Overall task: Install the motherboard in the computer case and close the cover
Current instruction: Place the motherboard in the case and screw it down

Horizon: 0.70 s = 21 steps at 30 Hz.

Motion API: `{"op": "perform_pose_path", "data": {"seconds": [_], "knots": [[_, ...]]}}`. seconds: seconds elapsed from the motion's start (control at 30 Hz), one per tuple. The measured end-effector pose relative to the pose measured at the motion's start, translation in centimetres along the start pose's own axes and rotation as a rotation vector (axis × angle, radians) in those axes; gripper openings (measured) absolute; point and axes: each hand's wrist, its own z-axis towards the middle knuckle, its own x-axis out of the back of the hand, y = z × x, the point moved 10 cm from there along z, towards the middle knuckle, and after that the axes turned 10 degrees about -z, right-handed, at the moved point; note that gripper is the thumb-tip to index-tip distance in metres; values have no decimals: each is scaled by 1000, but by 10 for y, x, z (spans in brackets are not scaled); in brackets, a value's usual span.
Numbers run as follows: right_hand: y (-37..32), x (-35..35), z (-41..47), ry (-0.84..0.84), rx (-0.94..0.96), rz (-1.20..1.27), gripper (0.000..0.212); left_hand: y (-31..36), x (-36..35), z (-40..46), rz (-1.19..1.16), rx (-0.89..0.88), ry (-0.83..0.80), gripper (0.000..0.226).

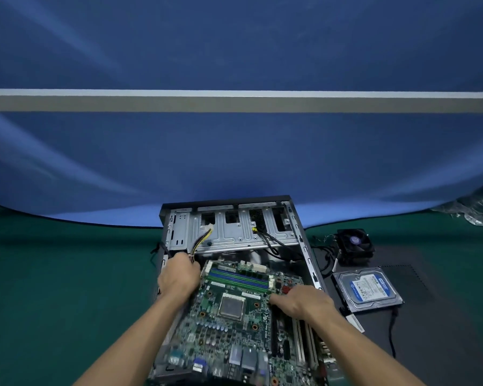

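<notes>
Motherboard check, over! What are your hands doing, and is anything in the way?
Left hand and right hand on motherboard edges. Board tilted over open case. Loose cables near left hand could snag.

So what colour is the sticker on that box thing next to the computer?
Blue and white, on the hard drive, seen in the head view.

Probably a repair bench: green mat [53, 274], blue backdrop [234, 151], loose hard drive [370, 288].

Possibly "WD" on hard drive [370, 288] label.
</notes>
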Motion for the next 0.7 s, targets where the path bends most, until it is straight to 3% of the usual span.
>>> {"op": "perform_pose_path", "data": {"seconds": [0.33,0.47,0.7], "knots": [[-7,-9,29,-99,-51,145,81,-8,-13,14,-96,38,-73,22],[-10,-17,43,-112,-76,229,83,-6,-20,16,-15,31,-130,12],[-1,-13,61,-42,-134,395,77,-2,-38,13,-41,8,-194,20]]}}
